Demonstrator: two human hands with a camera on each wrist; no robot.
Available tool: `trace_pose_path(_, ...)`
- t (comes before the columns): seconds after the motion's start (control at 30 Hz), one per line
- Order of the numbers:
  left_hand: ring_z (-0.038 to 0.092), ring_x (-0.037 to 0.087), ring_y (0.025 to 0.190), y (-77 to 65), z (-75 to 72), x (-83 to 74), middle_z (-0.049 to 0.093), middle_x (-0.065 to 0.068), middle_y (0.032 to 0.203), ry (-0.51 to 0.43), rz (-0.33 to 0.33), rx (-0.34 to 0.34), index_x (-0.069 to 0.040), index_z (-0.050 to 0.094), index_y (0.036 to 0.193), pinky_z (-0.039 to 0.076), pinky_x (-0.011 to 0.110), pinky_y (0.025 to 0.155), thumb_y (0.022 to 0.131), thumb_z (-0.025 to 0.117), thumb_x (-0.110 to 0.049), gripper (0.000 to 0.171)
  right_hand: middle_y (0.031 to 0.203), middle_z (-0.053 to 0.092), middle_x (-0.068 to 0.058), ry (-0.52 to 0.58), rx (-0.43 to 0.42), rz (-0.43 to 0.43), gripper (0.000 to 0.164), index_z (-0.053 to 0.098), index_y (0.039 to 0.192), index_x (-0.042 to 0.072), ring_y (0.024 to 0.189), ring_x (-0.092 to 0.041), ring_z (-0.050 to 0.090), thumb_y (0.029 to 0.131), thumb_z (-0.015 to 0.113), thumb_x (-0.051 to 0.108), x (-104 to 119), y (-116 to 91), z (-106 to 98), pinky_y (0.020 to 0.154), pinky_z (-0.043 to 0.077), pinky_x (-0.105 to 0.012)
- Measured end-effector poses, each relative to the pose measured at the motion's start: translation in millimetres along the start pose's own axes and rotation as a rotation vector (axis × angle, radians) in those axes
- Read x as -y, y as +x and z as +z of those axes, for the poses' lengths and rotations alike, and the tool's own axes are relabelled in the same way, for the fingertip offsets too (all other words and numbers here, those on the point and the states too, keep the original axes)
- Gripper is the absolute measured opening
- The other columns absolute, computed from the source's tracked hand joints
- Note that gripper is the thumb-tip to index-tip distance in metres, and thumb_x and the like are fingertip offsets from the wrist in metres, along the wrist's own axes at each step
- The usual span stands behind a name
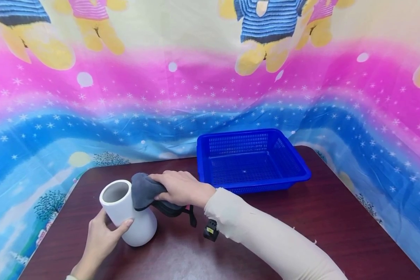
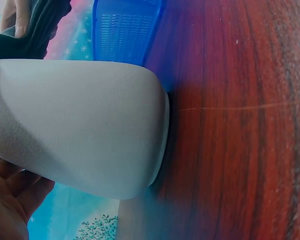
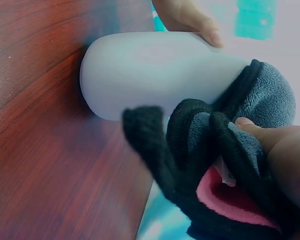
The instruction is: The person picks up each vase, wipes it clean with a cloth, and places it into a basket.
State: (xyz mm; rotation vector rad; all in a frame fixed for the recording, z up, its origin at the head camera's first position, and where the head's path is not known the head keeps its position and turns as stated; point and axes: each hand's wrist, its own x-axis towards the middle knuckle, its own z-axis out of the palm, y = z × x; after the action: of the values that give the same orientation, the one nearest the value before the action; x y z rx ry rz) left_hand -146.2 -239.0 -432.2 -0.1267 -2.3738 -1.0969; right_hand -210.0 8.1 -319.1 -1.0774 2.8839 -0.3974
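A white vase point(image 1: 140, 229) with a wide round base and open mouth stands on the dark red wooden table. My left hand point(image 1: 103, 235) grips its near left side, thumb across the front and fingers behind. My right hand point(image 1: 182, 188) grips a grey plush cloth point(image 1: 145, 190) against the vase's upper right side, just below the rim. In the right wrist view the cloth point(image 3: 267, 97) shows black edging, a dangling black loop and a pink patch among its folds. The left wrist view has the vase point(image 2: 85, 120) close up, its base right at the tabletop.
A blue plastic basket point(image 1: 253, 181) with mesh walls sits at the back right of the table point(image 1: 336, 221). A small black device with a yellow label point(image 1: 210, 230) is at the right wrist. Patterned fabric point(image 1: 196, 93) hangs behind the table and along its sides.
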Motion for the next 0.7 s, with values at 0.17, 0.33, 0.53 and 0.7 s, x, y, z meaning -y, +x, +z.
trace_pose_path(0.17,0.055,-0.014,0.079,0.1,-0.2,-0.2,0.074,0.023,0.098,0.002,-0.004,0.002,0.003,0.064,0.119,0.043,0.006,0.064,0.069,0.089,-0.014,0.058,0.126,0.067,0.003,-0.006,0.002,0.005,0.061,0.047,0.151,0.030,0.108,-0.012,0.064,0.095,0.068,0.043,2,2,4,0.079,0.054,-0.029)
trace_pose_path(0.33,0.054,-0.014,0.080,0.1,-0.1,0.0,0.074,0.023,0.098,0.006,-0.005,0.002,0.003,0.064,0.118,0.043,0.006,0.065,0.069,0.089,-0.014,0.058,0.126,0.068,0.003,-0.015,0.003,0.002,0.061,0.047,0.151,0.029,0.107,-0.012,0.064,0.095,0.068,0.042,3,2,7,0.078,0.054,-0.028)
trace_pose_path(0.53,0.055,-0.014,0.079,0.2,0.0,0.1,0.074,0.023,0.098,0.008,-0.003,0.000,0.004,0.063,0.118,0.043,0.006,0.064,0.069,0.089,-0.013,0.059,0.124,0.068,0.004,-0.028,0.003,-0.005,0.059,0.048,0.150,0.029,0.106,-0.011,0.064,0.095,0.068,0.042,3,2,9,0.074,0.053,-0.026)
trace_pose_path(0.7,0.055,-0.015,0.081,0.2,0.1,0.0,0.074,0.024,0.100,0.009,-0.010,0.005,0.003,0.063,0.120,0.044,0.005,0.065,0.070,0.089,-0.014,0.059,0.125,0.068,0.004,-0.035,0.013,0.005,0.060,0.048,0.150,0.030,0.107,-0.011,0.064,0.095,0.068,0.043,4,2,11,0.076,0.054,-0.026)
